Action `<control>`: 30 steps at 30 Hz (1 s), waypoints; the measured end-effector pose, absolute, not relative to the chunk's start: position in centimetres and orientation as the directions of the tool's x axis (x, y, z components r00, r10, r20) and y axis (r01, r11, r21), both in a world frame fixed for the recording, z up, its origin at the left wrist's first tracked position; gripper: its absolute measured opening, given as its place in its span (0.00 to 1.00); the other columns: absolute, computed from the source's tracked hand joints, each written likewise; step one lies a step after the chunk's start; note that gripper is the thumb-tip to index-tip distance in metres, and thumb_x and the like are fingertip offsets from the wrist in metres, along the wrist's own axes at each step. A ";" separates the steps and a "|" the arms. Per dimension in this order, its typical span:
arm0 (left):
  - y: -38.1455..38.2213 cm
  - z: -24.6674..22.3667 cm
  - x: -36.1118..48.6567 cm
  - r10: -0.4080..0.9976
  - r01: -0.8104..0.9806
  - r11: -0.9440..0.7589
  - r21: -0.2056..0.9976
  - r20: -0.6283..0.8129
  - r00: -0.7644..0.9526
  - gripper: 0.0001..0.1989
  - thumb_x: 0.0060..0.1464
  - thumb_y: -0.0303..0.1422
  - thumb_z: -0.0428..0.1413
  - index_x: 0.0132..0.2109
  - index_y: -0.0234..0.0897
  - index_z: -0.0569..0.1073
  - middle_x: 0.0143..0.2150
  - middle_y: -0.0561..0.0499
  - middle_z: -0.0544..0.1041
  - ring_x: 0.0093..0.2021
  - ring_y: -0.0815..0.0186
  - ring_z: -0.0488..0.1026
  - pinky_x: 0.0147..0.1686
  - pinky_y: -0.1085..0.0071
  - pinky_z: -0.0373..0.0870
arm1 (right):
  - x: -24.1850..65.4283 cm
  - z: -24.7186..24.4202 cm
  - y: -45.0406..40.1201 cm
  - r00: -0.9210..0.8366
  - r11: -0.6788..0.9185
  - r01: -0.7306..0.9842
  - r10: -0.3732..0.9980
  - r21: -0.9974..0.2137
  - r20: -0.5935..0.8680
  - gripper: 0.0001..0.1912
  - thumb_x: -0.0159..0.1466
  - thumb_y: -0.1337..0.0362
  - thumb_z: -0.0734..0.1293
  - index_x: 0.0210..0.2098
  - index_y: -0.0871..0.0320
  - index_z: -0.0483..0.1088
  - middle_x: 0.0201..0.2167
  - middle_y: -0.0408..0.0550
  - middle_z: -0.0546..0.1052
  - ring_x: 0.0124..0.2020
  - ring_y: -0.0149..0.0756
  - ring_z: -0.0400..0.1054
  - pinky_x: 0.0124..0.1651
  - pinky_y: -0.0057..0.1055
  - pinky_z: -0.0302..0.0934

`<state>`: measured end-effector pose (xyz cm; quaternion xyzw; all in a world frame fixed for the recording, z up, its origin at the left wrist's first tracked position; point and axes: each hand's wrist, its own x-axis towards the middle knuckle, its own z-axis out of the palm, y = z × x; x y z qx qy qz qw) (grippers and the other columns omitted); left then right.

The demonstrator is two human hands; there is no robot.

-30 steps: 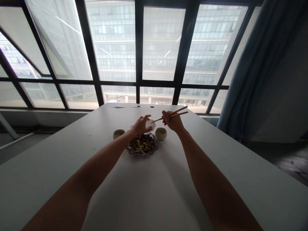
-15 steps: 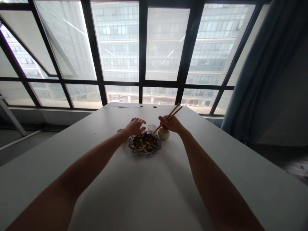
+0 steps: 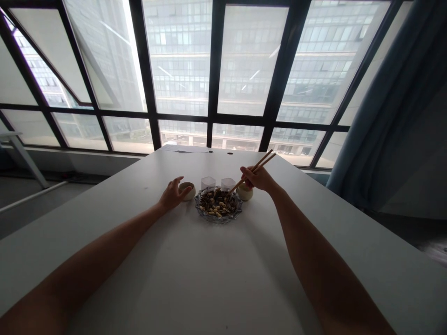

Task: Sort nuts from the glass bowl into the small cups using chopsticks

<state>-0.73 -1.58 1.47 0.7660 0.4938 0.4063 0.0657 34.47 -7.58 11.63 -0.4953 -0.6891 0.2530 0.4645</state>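
My left hand (image 3: 173,193), fingers apart, is at the left side of a small pale cup (image 3: 187,190); whether it touches the cup is hard to tell. My right hand (image 3: 256,178) is closed on a pair of wooden chopsticks (image 3: 264,160), their tips down at the back right rim of a scalloped glass dish (image 3: 219,219). Peanuts and dark seeds (image 3: 218,203) fill the dish. A second pale cup (image 3: 245,192) stands right of the dish, partly behind my right hand. Two clear containers (image 3: 208,183) (image 3: 228,184) stand behind the dish.
The white table (image 3: 209,270) reaches to the windows. Papers (image 3: 186,149) and two dark round holes are at its far end. A blue curtain (image 3: 373,111) hangs at the right, and a white metal frame (image 3: 28,160) stands at the left.
My left hand has moved left from above the dish's back left edge to the left cup, uncovering that cup and a clear container. My right hand still holds the chopsticks. The view has shifted slightly.
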 end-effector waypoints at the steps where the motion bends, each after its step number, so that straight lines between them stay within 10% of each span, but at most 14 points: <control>1: -1.6 1.1 -0.7 0.826 0.681 -0.494 0.540 0.536 0.174 0.38 0.57 0.56 0.52 0.64 0.32 0.62 0.62 0.33 0.71 0.61 0.47 0.70 0.59 0.51 0.68 | 34.4 11.5 -7.5 -0.078 0.378 0.445 0.919 -0.812 0.386 0.28 0.58 0.40 0.70 0.20 0.59 0.72 0.11 0.44 0.71 0.11 0.29 0.64 0.14 0.23 0.58; 13: -1.6 0.7 -0.6 0.871 0.598 -0.479 0.643 0.435 0.230 0.48 0.44 0.57 0.62 0.64 0.32 0.62 0.56 0.35 0.77 0.55 0.48 0.76 0.57 0.53 0.71 | 34.4 11.0 -7.5 -0.104 0.323 0.401 0.946 -0.857 0.308 0.30 0.52 0.36 0.72 0.21 0.60 0.73 0.12 0.46 0.74 0.13 0.31 0.66 0.16 0.25 0.63; 30: -2.8 1.2 -0.4 0.792 0.601 -0.578 0.552 0.557 0.250 0.37 0.40 0.44 0.68 0.56 0.40 0.65 0.53 0.43 0.77 0.54 0.52 0.75 0.56 0.55 0.71 | 35.0 11.0 -7.4 -0.027 0.298 0.339 0.951 -0.892 0.307 0.29 0.53 0.38 0.72 0.21 0.61 0.73 0.11 0.46 0.72 0.11 0.31 0.64 0.14 0.26 0.60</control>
